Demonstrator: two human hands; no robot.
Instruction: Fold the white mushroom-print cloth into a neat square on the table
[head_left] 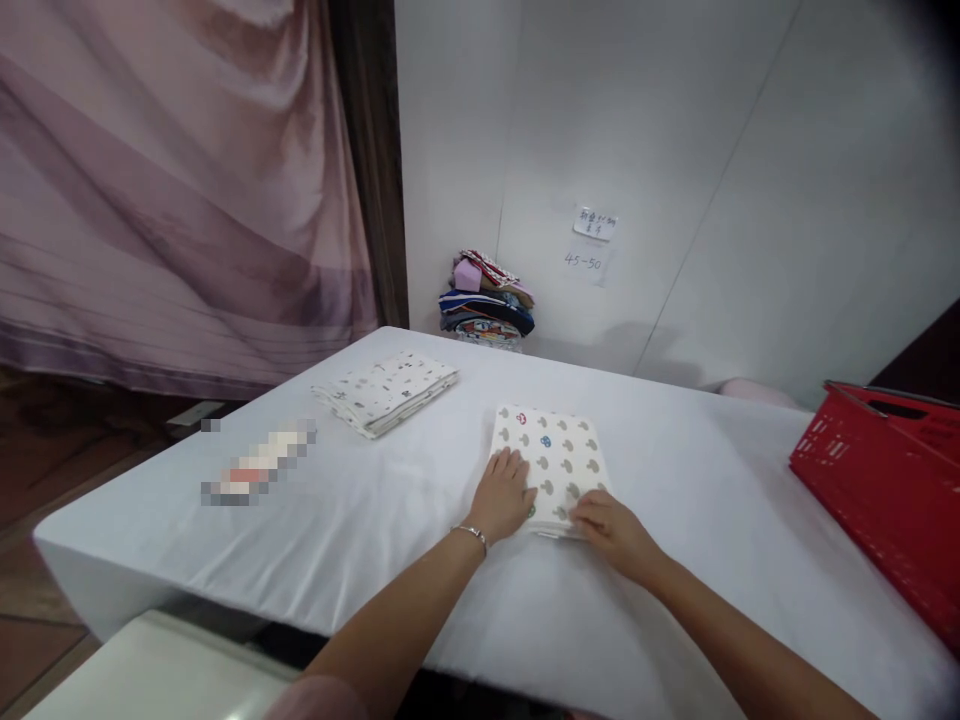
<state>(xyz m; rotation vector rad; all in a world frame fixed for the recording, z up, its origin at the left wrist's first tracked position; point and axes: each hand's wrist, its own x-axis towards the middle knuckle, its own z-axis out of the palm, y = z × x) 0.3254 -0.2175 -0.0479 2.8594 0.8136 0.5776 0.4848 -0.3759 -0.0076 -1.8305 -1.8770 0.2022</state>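
Note:
A folded white cloth printed with grey mushrooms, a red one and a blue one lies flat on the table, its layers showing at the near edge. My left hand rests on its left side, fingers stretched out over the fabric. At the near right corner, my right hand has its fingers curled together on the cloth's edge; the fingertips are partly hidden. Farther left lies another folded white cloth with a small dark print, apart from both hands.
A white sheet covers the table. At the right edge stands a red plastic basket. A blurred-out item lies on the left. Behind the table are a pile of folded fabrics and a wall with paper notes. A pinkish curtain hangs left.

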